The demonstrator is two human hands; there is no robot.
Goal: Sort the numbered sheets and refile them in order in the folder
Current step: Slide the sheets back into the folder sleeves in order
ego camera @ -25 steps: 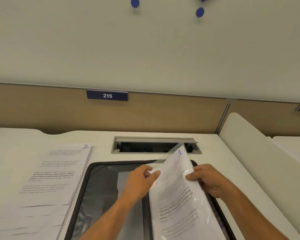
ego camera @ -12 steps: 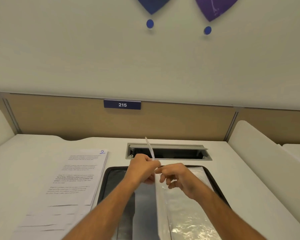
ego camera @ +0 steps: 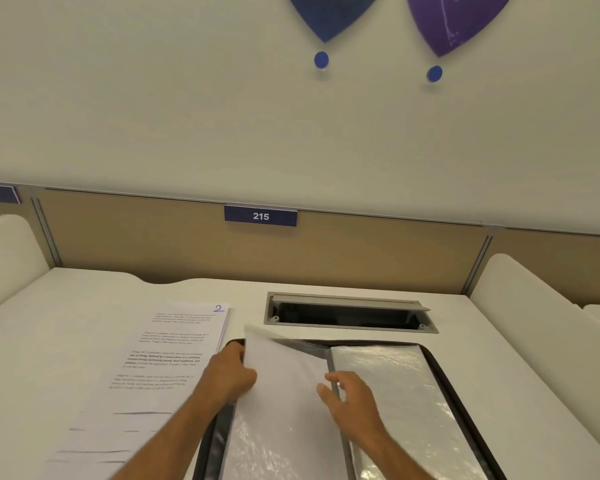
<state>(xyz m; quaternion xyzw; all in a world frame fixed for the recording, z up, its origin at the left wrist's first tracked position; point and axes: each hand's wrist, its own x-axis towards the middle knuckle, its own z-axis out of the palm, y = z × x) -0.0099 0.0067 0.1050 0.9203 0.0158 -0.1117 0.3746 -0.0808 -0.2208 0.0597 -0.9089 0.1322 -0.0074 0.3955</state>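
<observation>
Plastic sleeve (ego camera: 284, 386) hides left hand (ego camera: 227, 375) fingertips; folder (ego camera: 465, 403) cropped below.

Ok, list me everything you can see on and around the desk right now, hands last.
black zip-edged folder: one, open on the white desk, centre-right
clear plastic sleeve pages: left one mid-turn, right one flat
printed paper sheets, top marked 2: one stack, white, left of folder
grey cable hatch: one, open, behind folder
blue 215 sign: one, on tan partition
blue and purple wall shapes: two, with two blue dots
left hand: grip on turning sleeve's left edge
right hand: fingers relaxed over folder's spine
</observation>
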